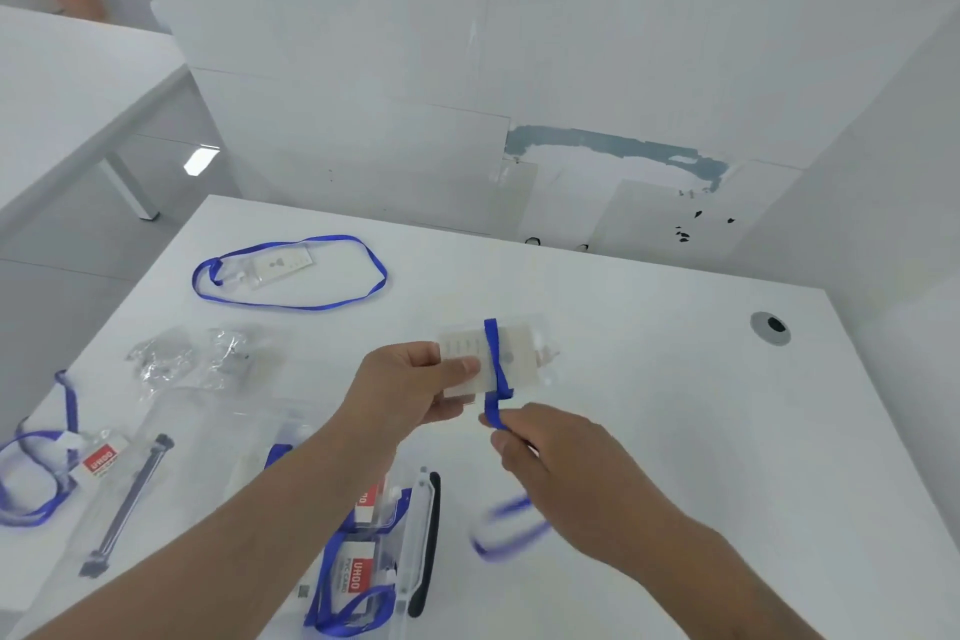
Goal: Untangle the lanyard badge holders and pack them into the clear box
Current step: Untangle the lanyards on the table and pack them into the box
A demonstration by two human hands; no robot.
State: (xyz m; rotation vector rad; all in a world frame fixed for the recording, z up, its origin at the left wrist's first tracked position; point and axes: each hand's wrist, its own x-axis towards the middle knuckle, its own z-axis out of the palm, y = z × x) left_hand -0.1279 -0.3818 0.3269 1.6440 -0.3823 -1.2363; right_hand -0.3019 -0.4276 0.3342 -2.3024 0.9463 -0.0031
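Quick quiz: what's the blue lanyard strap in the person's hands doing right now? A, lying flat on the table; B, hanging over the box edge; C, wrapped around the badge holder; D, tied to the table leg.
C: the blue strap crosses around the badge holder gripped by the left hand, while the right hand pinches its free end.

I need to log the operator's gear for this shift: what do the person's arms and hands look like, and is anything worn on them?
Both forearms are bare as far as the frame shows, with no sleeves in view. The left hand and right hand wear no gloves, and no rings, watch or wristbands show. Nails look short and unpainted. No markings, straps or cables show on either arm.
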